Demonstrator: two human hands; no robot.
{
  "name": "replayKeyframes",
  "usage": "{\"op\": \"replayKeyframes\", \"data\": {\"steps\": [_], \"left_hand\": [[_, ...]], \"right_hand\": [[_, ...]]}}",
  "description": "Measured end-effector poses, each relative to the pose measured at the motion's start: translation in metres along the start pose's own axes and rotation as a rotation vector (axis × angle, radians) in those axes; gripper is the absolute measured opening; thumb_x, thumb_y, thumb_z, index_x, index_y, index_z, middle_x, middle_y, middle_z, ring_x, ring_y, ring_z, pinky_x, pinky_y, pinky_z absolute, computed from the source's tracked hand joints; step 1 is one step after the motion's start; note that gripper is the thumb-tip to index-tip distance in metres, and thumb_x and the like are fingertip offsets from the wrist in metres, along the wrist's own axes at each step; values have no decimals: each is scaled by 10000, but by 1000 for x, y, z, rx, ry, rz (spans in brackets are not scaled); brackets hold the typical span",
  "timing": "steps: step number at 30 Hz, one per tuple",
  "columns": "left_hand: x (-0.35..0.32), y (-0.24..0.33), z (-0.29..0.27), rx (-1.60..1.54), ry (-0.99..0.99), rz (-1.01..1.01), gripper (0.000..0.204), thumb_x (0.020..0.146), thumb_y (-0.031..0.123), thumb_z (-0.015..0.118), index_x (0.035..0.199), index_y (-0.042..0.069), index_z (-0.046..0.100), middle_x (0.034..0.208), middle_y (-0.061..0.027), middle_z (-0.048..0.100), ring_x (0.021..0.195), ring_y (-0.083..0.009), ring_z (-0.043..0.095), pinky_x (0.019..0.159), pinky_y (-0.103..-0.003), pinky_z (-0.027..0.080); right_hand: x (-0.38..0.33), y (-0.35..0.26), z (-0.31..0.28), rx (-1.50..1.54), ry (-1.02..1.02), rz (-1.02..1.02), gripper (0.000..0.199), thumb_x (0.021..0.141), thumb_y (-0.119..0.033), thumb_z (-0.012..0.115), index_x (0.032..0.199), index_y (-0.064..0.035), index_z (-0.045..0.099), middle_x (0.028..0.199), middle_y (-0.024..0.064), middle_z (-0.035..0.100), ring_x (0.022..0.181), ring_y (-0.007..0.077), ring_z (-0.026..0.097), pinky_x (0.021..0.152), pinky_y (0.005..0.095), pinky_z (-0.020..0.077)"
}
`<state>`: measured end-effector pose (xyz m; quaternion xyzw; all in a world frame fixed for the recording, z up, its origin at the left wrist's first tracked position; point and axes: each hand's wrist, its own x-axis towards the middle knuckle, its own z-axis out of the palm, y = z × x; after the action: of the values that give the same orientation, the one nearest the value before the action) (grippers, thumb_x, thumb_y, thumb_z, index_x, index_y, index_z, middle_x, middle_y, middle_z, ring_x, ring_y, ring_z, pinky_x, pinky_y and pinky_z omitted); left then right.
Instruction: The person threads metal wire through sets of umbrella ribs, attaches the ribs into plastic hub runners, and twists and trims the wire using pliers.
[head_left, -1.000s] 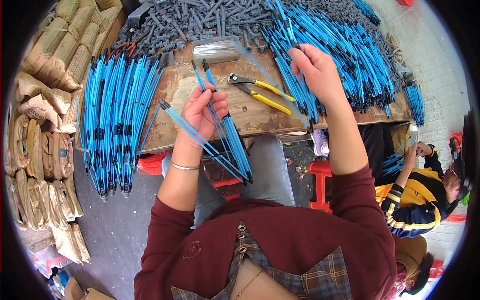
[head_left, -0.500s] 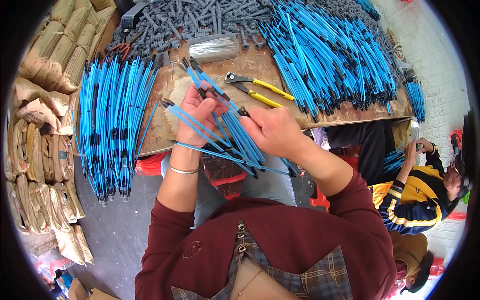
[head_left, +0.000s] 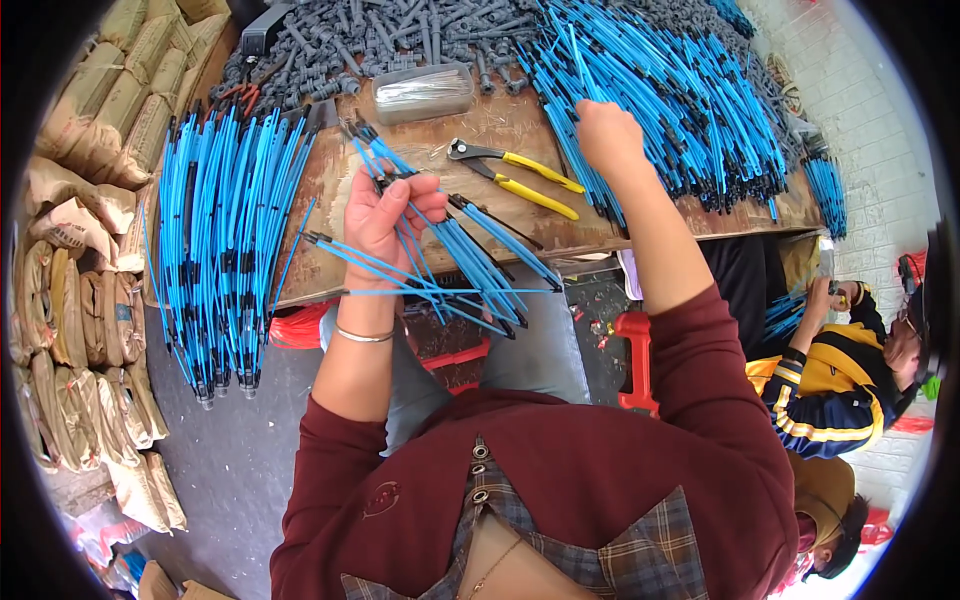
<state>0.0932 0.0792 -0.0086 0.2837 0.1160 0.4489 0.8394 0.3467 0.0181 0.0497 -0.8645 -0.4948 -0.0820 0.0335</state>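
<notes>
Brown sacks (head_left: 90, 105) stand stacked at ten o'clock in the head view, beyond a wooden table (head_left: 335, 180). Nearer, also at ten, the left hand (head_left: 378, 215) clasps blue rods (head_left: 465, 255) splayed past the table's edge; a slackened grip could spill them. At one, the right hand (head_left: 608, 137) is at the larger pile (head_left: 680, 110), fingers hidden, its hold unclear.

- The small bunch of blue sticks (head_left: 468, 260) is held in the left hand (head_left: 382, 210). They are long and thin, with black ends.
- Most of them slant down and to the right. A few fan out, and one goes nearly level across the wrist.
- The big pile of blue sticks (head_left: 690, 120) lies on the table (head_left: 520, 128), with black bits too. The right hand (head_left: 606, 137) is at its left side.
</notes>
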Motion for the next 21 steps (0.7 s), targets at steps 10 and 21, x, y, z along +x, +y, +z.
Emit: {"op": "replayKeyframes", "data": {"steps": [10, 21], "left_hand": [[1, 7, -31, -136, -606, -211, 185, 882, 131, 515, 1052, 59, 520, 780, -156, 624, 528, -219, 579, 467, -311, 473], [5, 1, -30, -352, -635, -369, 172, 895, 123, 493, 1032, 38, 553, 868, -190, 634, 663, -263, 626, 592, -386, 520]], "right_hand": [[9, -2, 2, -18, -161, -31, 185, 798, -106, 485, 904, -26, 613, 959, 207, 622, 906, 351, 608, 769, 428, 491], [35, 21, 16, -130, -409, -110, 253, 779, -182, 533, 970, -23, 585, 896, 197, 620, 857, 349, 588, 765, 432, 469]]}}
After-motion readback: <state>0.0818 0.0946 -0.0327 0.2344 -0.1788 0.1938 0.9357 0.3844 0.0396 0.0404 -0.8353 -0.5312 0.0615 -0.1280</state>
